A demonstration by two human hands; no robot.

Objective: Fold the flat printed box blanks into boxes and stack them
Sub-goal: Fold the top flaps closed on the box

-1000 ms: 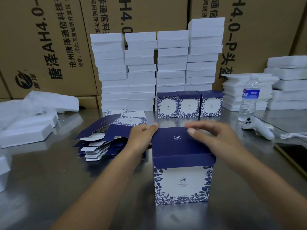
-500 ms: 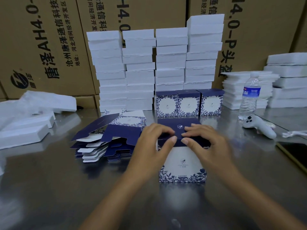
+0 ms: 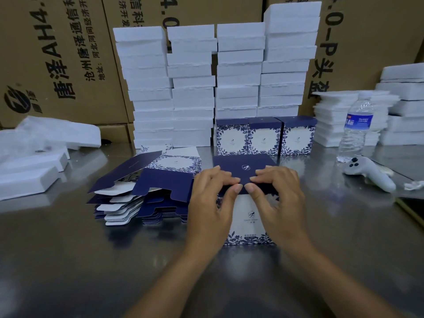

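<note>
While three boxes are lined up finished at the tabletop rear, a fourth box is being closed in front, its lid pinched in the grip of left hand and right hand; a pile of blanks is left unfolded.

Matt card box (shiny metal table)

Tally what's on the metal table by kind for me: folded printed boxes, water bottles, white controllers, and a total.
Folded printed boxes: 4, counting the box that the left hand and right hand pinch at its lid
Water bottles: 1
White controllers: 1
Total: 6
</note>
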